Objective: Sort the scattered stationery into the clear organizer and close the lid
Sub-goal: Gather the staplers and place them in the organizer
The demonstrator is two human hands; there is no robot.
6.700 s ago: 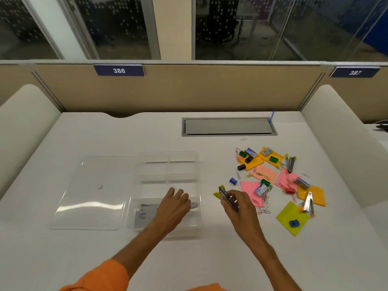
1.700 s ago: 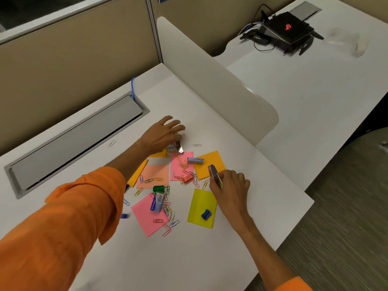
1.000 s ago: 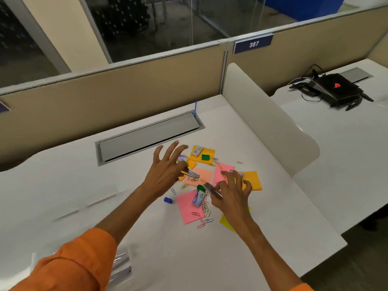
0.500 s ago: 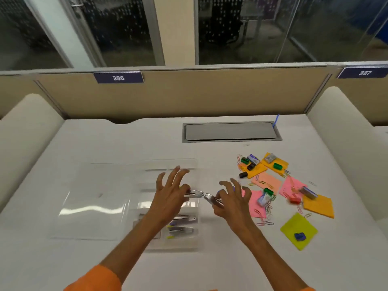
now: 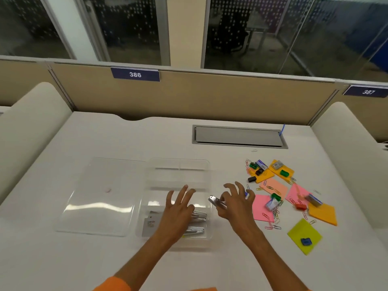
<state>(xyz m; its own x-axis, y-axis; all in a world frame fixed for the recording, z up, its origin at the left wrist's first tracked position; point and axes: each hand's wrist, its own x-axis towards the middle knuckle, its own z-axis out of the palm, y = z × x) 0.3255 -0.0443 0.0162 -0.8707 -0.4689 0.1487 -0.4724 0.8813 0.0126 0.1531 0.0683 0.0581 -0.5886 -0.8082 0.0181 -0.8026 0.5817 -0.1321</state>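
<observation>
The white surface [image 5: 105,265] carries a clear lid [image 5: 100,196] lying flat, touching the left side of the open clear organizer [image 5: 178,163]. To the right lie scattered sticky notes [image 5: 263,208] and paper clips [image 5: 273,223]. The left hand [image 5: 178,208] spreads straight fingers over the organizer's near compartment, where two silver metal tools [image 5: 195,231] lie. The right hand [image 5: 235,204] pinches a third silver tool [image 5: 217,201] – just beside the organizer's right wall.
</observation>
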